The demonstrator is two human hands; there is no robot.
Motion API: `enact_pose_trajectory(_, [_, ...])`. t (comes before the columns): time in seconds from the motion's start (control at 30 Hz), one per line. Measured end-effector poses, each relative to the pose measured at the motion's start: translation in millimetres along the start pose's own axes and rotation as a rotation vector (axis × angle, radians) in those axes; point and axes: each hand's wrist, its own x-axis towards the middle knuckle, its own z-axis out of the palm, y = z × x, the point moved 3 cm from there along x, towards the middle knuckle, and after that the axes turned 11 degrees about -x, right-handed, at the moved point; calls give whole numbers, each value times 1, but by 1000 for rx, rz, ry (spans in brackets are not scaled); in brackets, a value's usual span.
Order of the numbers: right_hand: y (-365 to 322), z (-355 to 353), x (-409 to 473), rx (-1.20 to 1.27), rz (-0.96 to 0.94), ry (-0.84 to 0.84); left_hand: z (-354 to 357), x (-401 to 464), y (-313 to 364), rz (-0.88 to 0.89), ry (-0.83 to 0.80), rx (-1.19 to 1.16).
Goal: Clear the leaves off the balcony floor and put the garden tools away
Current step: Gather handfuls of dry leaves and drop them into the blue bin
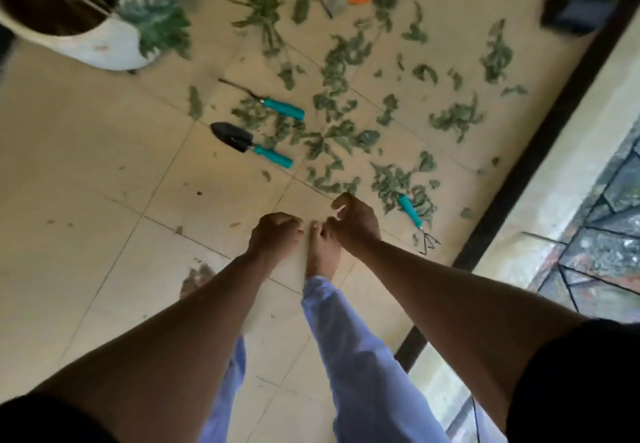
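Lying just right of the curled, empty right-hand fingers, the teal-handled metal hand rake points its prongs back toward the person.

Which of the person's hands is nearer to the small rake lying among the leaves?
Right. The right hand hangs just beside the rake, on its left in the picture. The left hand is farther off, beyond the right hand.
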Motion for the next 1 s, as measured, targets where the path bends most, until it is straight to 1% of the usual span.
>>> enact_pose_trajectory(0.17, [40,6,25,77,63,63,41,32,8,21,-81,122])
enact_pose_trajectory(0.3, [66,41,63,143,109,100,51,91,-1,13,-90,244])
enact_pose_trajectory(0.5, [91,99,141,39,144,95,47,190,-18,46,-40,416])
enact_pose_trajectory(0.57, [96,111,161,-9,149,117,45,214,-19,92,5,529])
enact_pose_trajectory(0.63, [96,118,174,-33,149,152,47,226,-17,187,34,657])
enact_pose_trajectory(0.7, [95,121,182,-23,138,210,49,238,-15,266,41,728])
enact_pose_trajectory(0.77, [91,123,186,3,96,250,52,248,-17,303,25,742])
enact_pose_trajectory(1.0, [57,125,198,76,-33,270,75,256,-13,363,47,709])
